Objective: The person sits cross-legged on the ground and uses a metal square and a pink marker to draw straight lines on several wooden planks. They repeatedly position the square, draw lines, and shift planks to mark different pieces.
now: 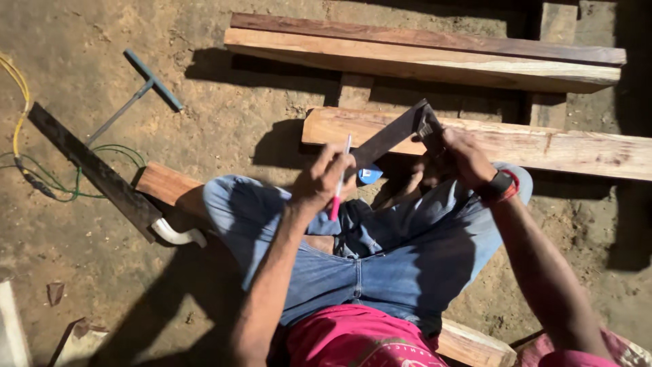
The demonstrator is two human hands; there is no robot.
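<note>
My left hand (320,178) grips a thin pen (339,182), pink at the lower end and white at the tip, pointing up toward a dark metal square (387,138). My right hand (456,155) holds that square at its upper corner, over the near wooden plank (543,144). A black wristband sits on my right wrist. I sit with knees in blue jeans spread over the dirt floor. A small blue object (370,175) lies under the square by my left hand.
Two more planks (421,53) lie stacked farther off. A long dark metal bar (95,170) and a T-shaped tool (139,88) lie on the dirt at left, with yellow and green wires (20,122). A reddish board (166,183) sits under my left knee.
</note>
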